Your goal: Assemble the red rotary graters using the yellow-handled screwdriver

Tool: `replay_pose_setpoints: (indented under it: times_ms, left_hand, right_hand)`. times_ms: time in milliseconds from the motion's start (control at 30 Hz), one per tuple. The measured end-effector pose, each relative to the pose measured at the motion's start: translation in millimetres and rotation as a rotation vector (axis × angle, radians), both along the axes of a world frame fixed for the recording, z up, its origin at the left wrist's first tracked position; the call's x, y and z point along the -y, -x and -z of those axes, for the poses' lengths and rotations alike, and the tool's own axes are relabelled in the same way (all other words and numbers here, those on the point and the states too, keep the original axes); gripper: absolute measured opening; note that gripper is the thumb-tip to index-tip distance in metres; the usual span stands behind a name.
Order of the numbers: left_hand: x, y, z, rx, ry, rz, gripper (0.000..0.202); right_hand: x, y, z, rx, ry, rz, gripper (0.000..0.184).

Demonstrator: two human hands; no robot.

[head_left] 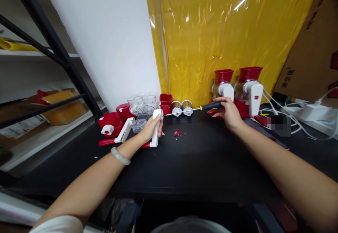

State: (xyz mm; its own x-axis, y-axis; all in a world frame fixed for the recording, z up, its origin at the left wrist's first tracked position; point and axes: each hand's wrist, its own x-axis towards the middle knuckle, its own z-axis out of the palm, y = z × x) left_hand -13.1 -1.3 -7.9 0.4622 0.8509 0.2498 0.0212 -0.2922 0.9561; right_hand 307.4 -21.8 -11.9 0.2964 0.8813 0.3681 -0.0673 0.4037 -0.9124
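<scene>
My left hand (151,130) is closed round a white crank handle (155,134) with a red grip, held upright over the black table. In my right hand (229,112) is a long screwdriver (212,105) with a dark blue and yellow handle. Its shaft runs leftward, and the tip meets the upper end of the crank handle. Small red pieces (176,132) and several tiny screws lie on the table between my hands. Left of my left hand rests a second white crank handle (125,130) with a red grip.
Red housings (109,123), clear plastic parts (144,102), a red hopper (166,101) and two metal drums (187,107) stand along the back. Two assembled rotary graters (248,92) stand at back right, near white cables (293,120). A black shelf frame (50,32) rises at left.
</scene>
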Motion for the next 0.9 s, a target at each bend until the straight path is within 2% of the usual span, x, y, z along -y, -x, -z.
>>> replay_pose_setpoints:
  times_ms: [233, 433, 733, 900]
  left_hand:
    - [-0.2, 0.5, 0.2, -0.015, -0.001, 0.006, 0.057]
    - [1.1, 0.0, 0.0, -0.008, -0.005, 0.002, 0.058]
    - [0.6, -0.1, -0.3, -0.013, -0.019, 0.009, 0.059]
    - [0.3, 0.5, 0.5, -0.015, -0.017, 0.013, 0.058]
  right_hand:
    - [1.9, 0.6, -1.0, 0.023, 0.006, 0.006, 0.037]
    - [5.8, 3.7, -4.3, 0.01, 0.001, 0.03, 0.037]
    - [7.7, 5.5, -2.9, 0.11, -0.04, 0.094, 0.049]
    - [2.4, 3.2, -1.9, 0.024, 0.01, 0.058, 0.048]
